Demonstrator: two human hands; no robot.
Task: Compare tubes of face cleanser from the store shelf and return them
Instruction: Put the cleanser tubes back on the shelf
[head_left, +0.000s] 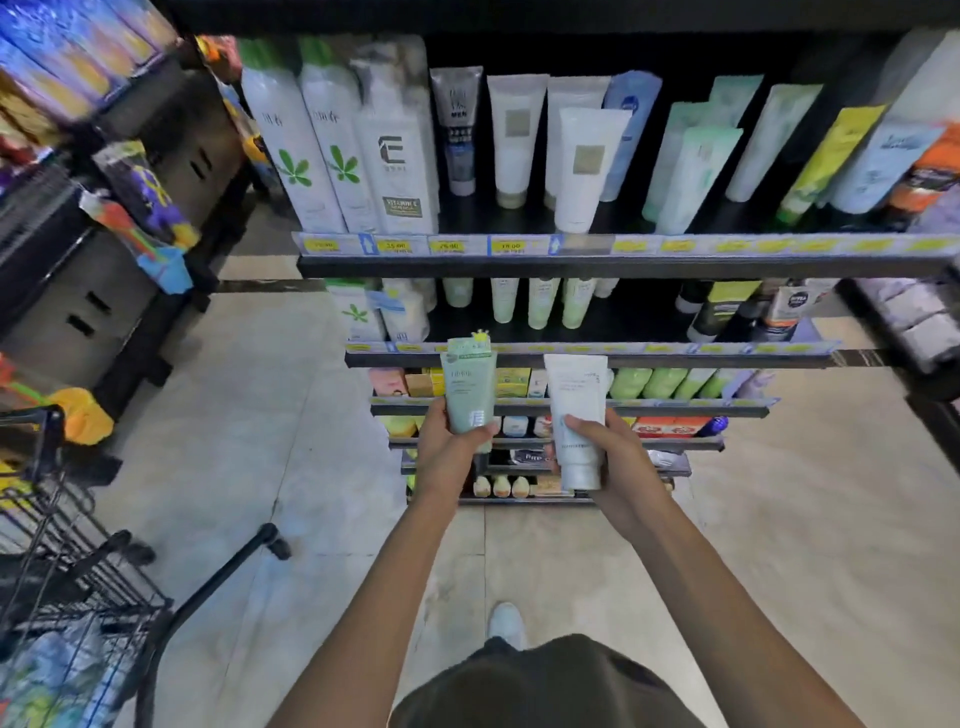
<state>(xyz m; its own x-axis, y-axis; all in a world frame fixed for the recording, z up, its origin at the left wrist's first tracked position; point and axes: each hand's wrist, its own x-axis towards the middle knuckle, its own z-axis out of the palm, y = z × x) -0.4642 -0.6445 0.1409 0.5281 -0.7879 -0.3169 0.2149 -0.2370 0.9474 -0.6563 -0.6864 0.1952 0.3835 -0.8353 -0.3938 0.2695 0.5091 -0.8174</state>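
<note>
In the middle of the frame, a person holds up two tubes side by side, close but not touching. The left hand (448, 446) has its fingers and thumb curled round the bottom of a soft pale green plastic tube (469, 387). The right hand (605, 451) wraps its fingers round the lower half of a smooth white plastic tube (577, 415), cap end down. I think this is the comparing step. It goes best if both tubes stay upright, labels facing the eyes, with fingers kept low off the words. The black store shelf (623, 266) with more tubes runs across the top of the frame, ready for putting them back.
</note>
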